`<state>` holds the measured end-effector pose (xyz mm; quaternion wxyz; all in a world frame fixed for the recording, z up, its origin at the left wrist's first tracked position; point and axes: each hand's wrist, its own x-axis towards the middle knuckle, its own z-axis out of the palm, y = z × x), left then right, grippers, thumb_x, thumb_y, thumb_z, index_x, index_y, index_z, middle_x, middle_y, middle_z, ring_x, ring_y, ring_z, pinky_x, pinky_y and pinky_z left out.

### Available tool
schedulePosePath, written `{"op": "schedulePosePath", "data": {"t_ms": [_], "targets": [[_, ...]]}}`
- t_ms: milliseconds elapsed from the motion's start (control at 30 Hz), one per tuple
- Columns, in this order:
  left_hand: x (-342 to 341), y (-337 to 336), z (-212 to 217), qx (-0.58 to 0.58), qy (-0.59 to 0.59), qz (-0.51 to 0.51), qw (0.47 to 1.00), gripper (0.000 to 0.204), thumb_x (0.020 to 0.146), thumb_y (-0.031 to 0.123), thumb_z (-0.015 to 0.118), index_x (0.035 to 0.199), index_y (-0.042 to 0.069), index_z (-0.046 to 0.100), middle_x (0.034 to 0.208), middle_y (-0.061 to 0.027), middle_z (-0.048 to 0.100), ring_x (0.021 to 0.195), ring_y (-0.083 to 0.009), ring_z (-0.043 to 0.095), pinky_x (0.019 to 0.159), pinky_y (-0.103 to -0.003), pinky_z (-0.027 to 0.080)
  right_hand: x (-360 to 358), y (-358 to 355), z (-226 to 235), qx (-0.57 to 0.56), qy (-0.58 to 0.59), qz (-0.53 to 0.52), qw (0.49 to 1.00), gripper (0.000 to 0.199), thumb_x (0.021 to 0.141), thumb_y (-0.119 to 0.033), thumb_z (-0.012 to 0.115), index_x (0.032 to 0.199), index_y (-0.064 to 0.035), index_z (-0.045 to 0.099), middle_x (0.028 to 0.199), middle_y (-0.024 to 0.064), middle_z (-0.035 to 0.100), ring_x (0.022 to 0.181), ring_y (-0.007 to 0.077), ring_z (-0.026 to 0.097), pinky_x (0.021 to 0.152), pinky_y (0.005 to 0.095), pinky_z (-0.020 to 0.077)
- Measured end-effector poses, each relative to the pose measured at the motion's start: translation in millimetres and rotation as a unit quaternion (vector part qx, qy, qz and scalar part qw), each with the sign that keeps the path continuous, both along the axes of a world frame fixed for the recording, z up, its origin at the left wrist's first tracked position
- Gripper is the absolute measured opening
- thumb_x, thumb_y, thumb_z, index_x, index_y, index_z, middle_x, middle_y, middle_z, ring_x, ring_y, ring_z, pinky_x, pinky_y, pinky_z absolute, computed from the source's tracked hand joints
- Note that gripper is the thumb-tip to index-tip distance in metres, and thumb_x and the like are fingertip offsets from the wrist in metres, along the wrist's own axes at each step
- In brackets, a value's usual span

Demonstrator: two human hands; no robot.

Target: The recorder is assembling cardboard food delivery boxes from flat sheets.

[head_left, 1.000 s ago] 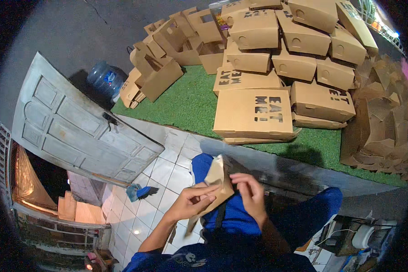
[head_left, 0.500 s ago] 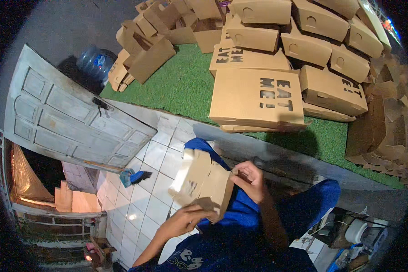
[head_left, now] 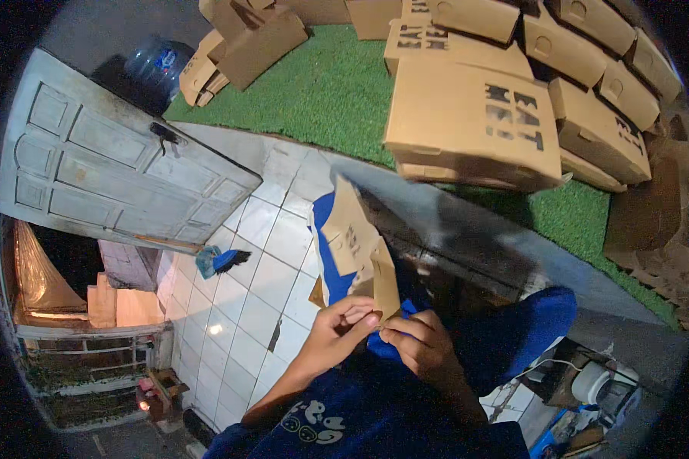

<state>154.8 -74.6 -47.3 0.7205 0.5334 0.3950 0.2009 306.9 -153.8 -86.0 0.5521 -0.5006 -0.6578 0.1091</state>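
Over my lap a brown cardboard box (head_left: 354, 239), partly folded and tilted, stands with its panels and flaps spread away from me. Dark printing marks one panel. My left hand (head_left: 343, 330) is closed on its near end, thumb on the edge. Right beside it, my right hand (head_left: 421, 343) pinches the near corner of the same box. The fingertips of both hands almost meet and hide the flap or tab between them. Blue cloth (head_left: 513, 344) covers my legs beneath the box.
Ahead, folded brown boxes (head_left: 471, 126) are piled on a raised green turf ledge (head_left: 321, 84). An open panelled door (head_left: 107, 172) stands left, near a water jug (head_left: 157, 69). A blue broom (head_left: 230, 260) lies on white tiles (head_left: 272, 252). A white cable spool (head_left: 592, 386) sits at lower right.
The box has turned so its near end points toward me. My right hand has come down and left from its far side, and my left hand has moved up to meet it.
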Motion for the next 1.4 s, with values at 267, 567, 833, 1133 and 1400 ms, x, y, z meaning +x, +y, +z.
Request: {"op": "schedulePosePath", "data": {"t_ms": [267, 567, 833, 1133, 1400], "targets": [[-12, -12, -17, -0.087, 0.012, 0.008, 0.996, 0.01, 0.088, 0.001, 0.052, 0.097, 0.001, 0.054, 0.091, -0.0032, 0.061, 0.083, -0.0063, 0.055, 0.073, -0.02, 0.042, -10, -15, -5, -0.078, 0.03, 0.037, 0.996, 0.038, 0.065, -0.001, 0.074, 0.099, -0.0071, 0.058, 0.096, 0.0035, 0.055, 0.087, 0.0199, 0.055, 0.07, 0.0314, 0.0457], [-8, -22, -39, -0.112, -0.028, -0.072, 0.991, 0.007, 0.085, -0.001, 0.053, 0.091, 0.001, 0.055, 0.092, -0.0037, 0.061, 0.084, -0.0083, 0.055, 0.076, -0.022, 0.043, -4, -36, -7, -0.138, 0.049, -0.041, 0.988, 0.026, 0.067, -0.002, 0.072, 0.088, -0.006, 0.059, 0.083, 0.0054, 0.055, 0.075, 0.0208, 0.056, 0.063, 0.0326, 0.0461], [-2, -23, -45, -0.097, 0.009, -0.149, 0.984, 0.005, 0.084, -0.002, 0.055, 0.089, 0.001, 0.055, 0.092, -0.0038, 0.061, 0.084, -0.0072, 0.055, 0.075, -0.022, 0.043, -3, -48, -12, -0.227, 0.143, -0.099, 0.958, 0.018, 0.07, -0.005, 0.069, 0.083, -0.0063, 0.058, 0.078, 0.0077, 0.056, 0.066, 0.0179, 0.056, 0.06, 0.0299, 0.0464], [5, -21, -52, -0.073, -0.042, -0.121, 0.989, 0.005, 0.087, -0.002, 0.054, 0.091, 0.001, 0.056, 0.089, -0.0044, 0.063, 0.081, -0.0071, 0.057, 0.073, -0.02, 0.043, 11, -46, -12, -0.278, 0.121, -0.066, 0.951, 0.014, 0.075, -0.007, 0.069, 0.086, -0.0045, 0.06, 0.082, 0.0075, 0.055, 0.072, 0.0163, 0.056, 0.061, 0.0283, 0.0462], [10, -21, -41, -0.078, -0.037, -0.128, 0.988, 0.038, 0.086, -0.003, 0.055, 0.122, -0.002, 0.045, 0.105, -0.01, 0.063, 0.099, -0.0123, 0.057, 0.086, -0.026, 0.045, 18, -41, -19, -0.249, 0.075, -0.037, 0.965, 0.014, 0.077, -0.01, 0.068, 0.088, -0.005, 0.063, 0.091, 0.0088, 0.052, 0.078, 0.019, 0.056, 0.065, 0.0289, 0.0475]]}}
